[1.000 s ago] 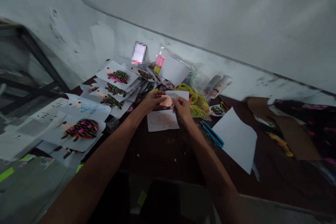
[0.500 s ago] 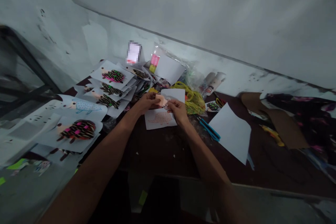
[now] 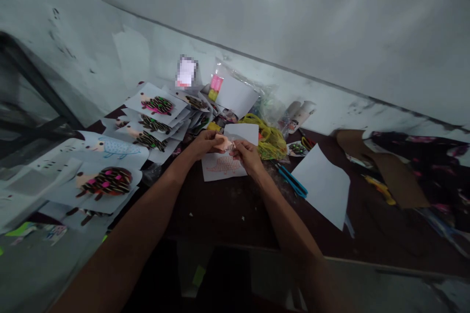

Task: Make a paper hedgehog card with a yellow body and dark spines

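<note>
My left hand is closed on a peach-coloured lump that looks like modelling clay. Fingers of my right hand pinch the clear plastic wrapper at the lump's right end. Both hands meet above a white sheet with an orange hedgehog drawing, hiding its upper part. Just behind them lies a blank white sheet. A yellow mesh bag sits close to the right hand, and blue-handled scissors rest on the dark table by the right forearm.
On the left are piled sheets with hedgehog pictures and a sheet with a blue hedgehog drawing. To the right lie a large white sheet, a yellow cutter and brown card. A blurred-out phone-like object leans on the wall.
The hands stay in nearly the same place, working at the wrapped lump. The lump has turned slightly between the fingers. The view has shifted a little.
</note>
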The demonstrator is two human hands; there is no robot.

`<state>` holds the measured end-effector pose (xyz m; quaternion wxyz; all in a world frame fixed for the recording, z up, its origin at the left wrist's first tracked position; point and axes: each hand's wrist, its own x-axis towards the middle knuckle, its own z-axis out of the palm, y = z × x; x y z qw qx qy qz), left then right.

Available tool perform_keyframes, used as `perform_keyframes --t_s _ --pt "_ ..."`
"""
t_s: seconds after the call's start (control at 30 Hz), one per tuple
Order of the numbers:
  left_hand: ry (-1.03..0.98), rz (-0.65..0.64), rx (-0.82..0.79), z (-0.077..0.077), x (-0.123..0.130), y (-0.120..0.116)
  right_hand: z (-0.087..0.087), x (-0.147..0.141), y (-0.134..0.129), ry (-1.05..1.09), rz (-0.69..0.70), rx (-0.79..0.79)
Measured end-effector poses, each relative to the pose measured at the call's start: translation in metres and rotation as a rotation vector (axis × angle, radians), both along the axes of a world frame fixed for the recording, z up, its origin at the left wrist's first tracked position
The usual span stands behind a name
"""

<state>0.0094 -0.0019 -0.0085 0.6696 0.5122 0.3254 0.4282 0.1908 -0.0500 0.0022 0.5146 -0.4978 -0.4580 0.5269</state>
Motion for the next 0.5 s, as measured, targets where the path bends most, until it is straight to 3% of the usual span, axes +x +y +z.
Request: perform_keyframes --t_s 0.33,0.5 --pt "-0.002 0.018 0.01 -0.003 0.004 0.0 -0.006 0.003 0.002 -0.079 0.03 0.075" --pt "-0.013 0.062 -0.026 -0.003 0.005 0.001 -0.01 0.005 0.005 -0.336 -0.119 0.173"
